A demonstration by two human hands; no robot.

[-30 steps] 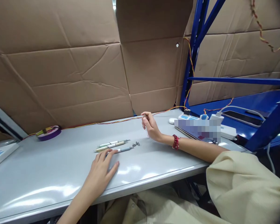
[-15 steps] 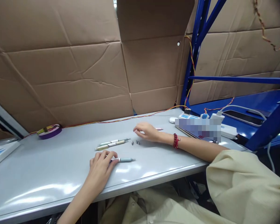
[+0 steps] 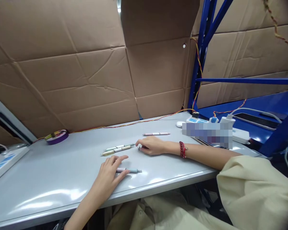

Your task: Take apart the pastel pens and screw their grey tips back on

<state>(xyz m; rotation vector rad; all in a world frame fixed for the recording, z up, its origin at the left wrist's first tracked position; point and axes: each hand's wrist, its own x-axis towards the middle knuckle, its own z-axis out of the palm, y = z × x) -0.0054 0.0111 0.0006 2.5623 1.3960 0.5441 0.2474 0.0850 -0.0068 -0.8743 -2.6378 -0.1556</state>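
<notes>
Slim pale-blue-and-pink pen (image 3: 134, 171) lies on the glossy grey table (image 3: 69, 166), partly under the left hand (image 3: 107, 175), thumb and forefinger spread wide, any hold unclear. Beyond that pen, the right hand (image 3: 155, 146) curls its fingers at a small shiny metal piece (image 3: 138, 148), grip uncertain; something so tiny probably wants a light fingertip pinch. Farther beyond the pen lies a slender pink pen (image 3: 156, 134).

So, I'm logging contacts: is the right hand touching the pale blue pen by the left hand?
Apart: the head view shows bare grey tabletop between right hand and pen.
</notes>
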